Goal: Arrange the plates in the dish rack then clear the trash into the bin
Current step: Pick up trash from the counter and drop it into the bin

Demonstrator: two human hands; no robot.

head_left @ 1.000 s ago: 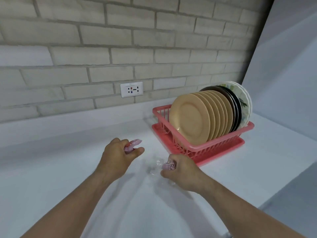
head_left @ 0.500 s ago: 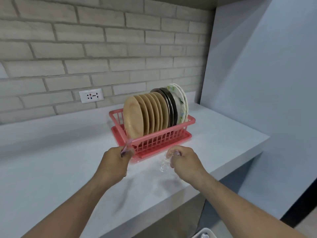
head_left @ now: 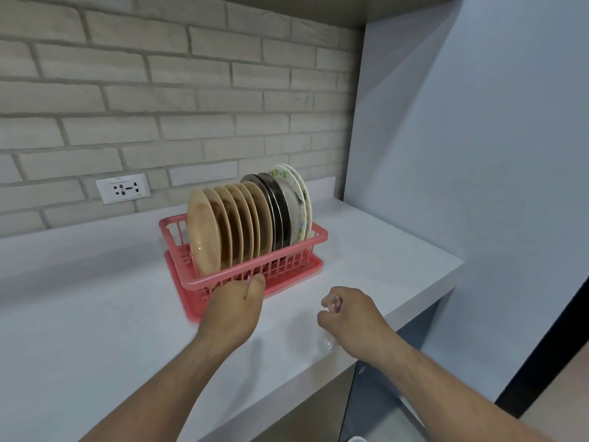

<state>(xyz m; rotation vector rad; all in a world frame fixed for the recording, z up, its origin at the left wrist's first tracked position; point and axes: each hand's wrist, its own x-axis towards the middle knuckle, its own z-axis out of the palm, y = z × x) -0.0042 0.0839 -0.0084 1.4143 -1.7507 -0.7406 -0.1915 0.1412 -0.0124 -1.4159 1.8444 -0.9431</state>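
Your right hand (head_left: 350, 315), in front of the dish rack (head_left: 255, 279) and to its right, pinches a clear wrapper (head_left: 334, 303), likely gathered for the bin. Your left hand (head_left: 234, 309), against the rack's front rim, is fisted; whether it holds anything cannot be told. Inside the rack, the plates (head_left: 242, 224) stand on edge, already arranged.
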